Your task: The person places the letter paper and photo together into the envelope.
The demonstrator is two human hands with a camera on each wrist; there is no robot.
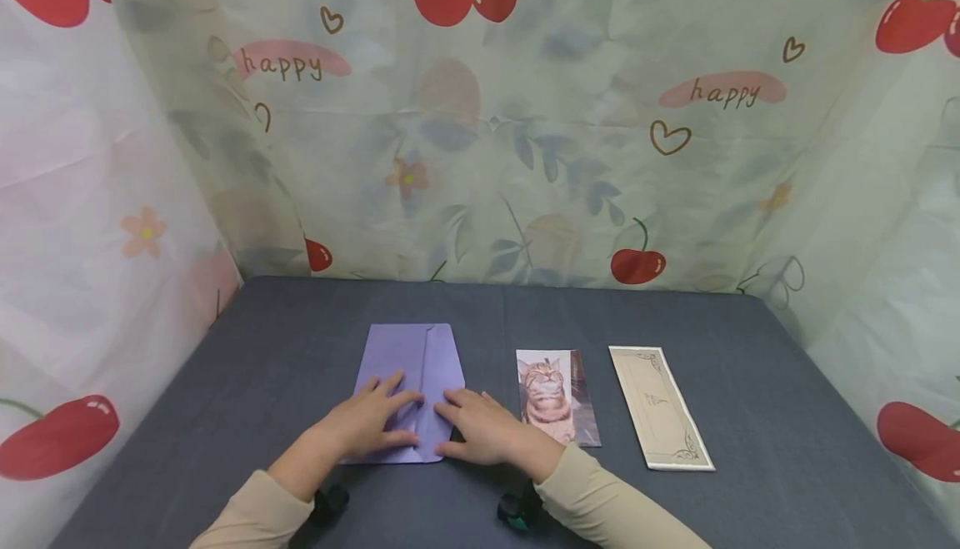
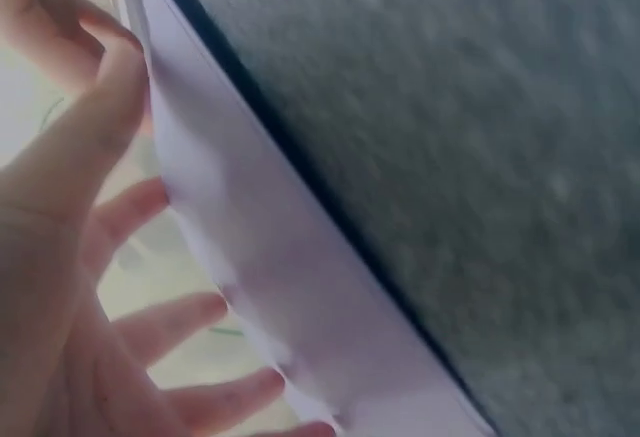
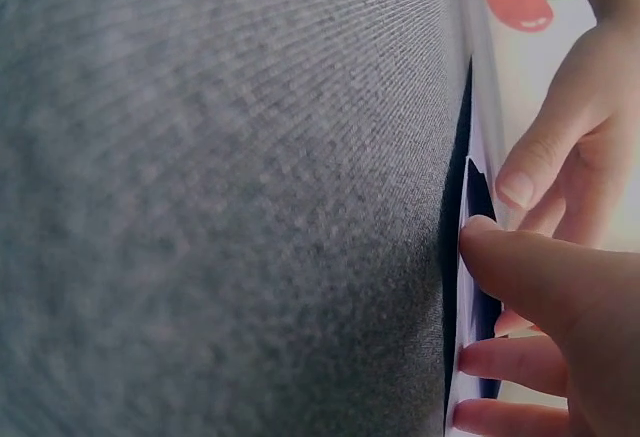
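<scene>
A purple paper envelope [image 1: 393, 345] lies on the dark tabletop, its lengthwise seam facing up. On its lower left part rests my left hand [image 1: 371, 422], fingers spread and thumb toward the near edge. My right hand [image 1: 487, 432] touches the lower right side of the envelope with fingers extended. In the left wrist view, the fingertips of the left hand [image 2: 90, 217] press on the envelope [image 2: 250, 217]. The right wrist view has the right hand [image 3: 560, 317] with thumb and fingers against the paper, and a dark gap shows by the paper's edge.
Right of the envelope lies a cat photo card [image 1: 546, 399], partly behind the right hand. Farther right is a long cream card [image 1: 663, 411] with ornamental corners. Dark straps circle both wrists. Cherry-print curtains [image 1: 480, 149] surround the dark table [image 1: 750, 366] at the back and sides.
</scene>
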